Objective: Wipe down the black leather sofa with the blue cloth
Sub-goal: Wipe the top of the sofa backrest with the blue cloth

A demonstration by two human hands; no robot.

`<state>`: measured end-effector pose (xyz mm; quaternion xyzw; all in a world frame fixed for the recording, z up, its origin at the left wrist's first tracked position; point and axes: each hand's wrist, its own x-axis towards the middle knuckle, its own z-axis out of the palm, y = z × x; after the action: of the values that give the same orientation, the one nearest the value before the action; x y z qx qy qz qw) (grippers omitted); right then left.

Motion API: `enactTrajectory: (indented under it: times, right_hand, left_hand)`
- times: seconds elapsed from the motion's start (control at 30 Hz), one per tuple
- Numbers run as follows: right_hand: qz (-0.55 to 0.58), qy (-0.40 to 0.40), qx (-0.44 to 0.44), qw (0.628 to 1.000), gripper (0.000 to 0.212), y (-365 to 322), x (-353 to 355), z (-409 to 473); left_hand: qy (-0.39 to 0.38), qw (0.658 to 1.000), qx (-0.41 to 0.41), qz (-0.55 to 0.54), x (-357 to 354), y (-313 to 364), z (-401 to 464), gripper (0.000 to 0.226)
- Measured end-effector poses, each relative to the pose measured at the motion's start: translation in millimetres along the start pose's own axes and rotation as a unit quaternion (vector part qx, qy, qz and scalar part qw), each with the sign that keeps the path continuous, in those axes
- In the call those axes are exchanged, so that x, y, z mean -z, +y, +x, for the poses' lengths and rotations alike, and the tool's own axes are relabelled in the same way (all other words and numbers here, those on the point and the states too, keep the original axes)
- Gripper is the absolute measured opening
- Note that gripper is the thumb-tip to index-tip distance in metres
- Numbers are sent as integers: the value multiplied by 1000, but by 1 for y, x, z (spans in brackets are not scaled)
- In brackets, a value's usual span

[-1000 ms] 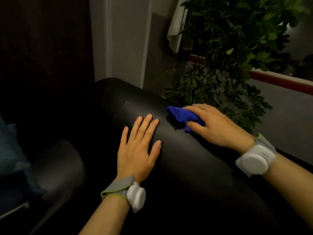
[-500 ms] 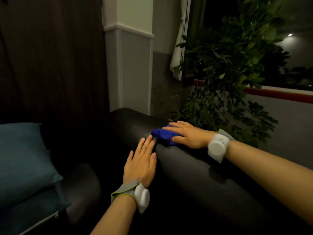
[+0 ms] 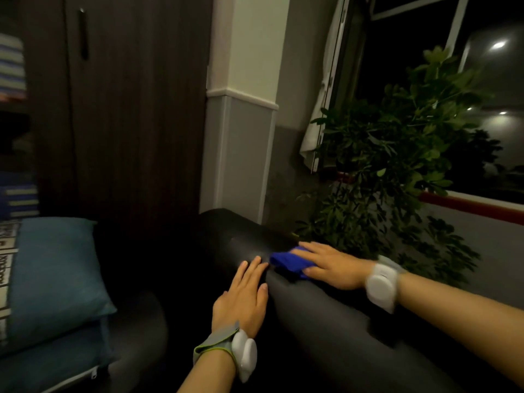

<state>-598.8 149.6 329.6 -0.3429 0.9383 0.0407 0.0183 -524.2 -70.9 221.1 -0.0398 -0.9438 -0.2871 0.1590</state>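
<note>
The right hand (image 3: pixel 331 266) lies on top of the blue cloth (image 3: pixel 287 262), with its fingers (image 3: pixel 307 246) mostly straight, pressing it onto the far end of the black leather sofa (image 3: pixel 326 319) back. The left hand (image 3: pixel 243 296) rests flat just beside it, fingers straight, holding nothing. A leafy plant (image 3: pixel 391 154) stands behind. A blue pillow (image 3: pixel 54 276) sits on the left.

crumpled blue cloth (image 3: pixel 289 262) lies on the rounded black leather sofa (image 3: pixel 326 316) top.
</note>
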Motion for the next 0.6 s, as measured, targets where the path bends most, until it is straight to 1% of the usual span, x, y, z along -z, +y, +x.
enactTrajectory:
  times: [0.1, 0.2, 0.33, 0.47, 0.53, 0.6]
  right_hand:
    - [7, -8, 26, 1000, 53, 12, -4, -61]
    - [11, -35, 16, 999, 51, 8, -1, -74]
    - [-7, -21, -18, 1000, 55, -9, -2, -15]
    - [20, -5, -49, 999, 56, -21, 3, 73]
    - [41, 0, -68, 997, 56, -25, 7, 108]
    - [71, 19, -75, 994, 57, -30, 14, 136]
  left_hand:
    - [1, 1000, 0, -16, -1, -1, 0, 49]
    - [7, 999, 17, -40, -4, 3, -1, 48]
    - [13, 998, 33, -52, -6, 7, -1, 50]
    - [13, 998, 47, -36, -2, 9, -1, 50]
    - [4, 998, 56, -34, -2, 14, -1, 50]
    - [16, 997, 64, -30, -1, 16, -3, 50]
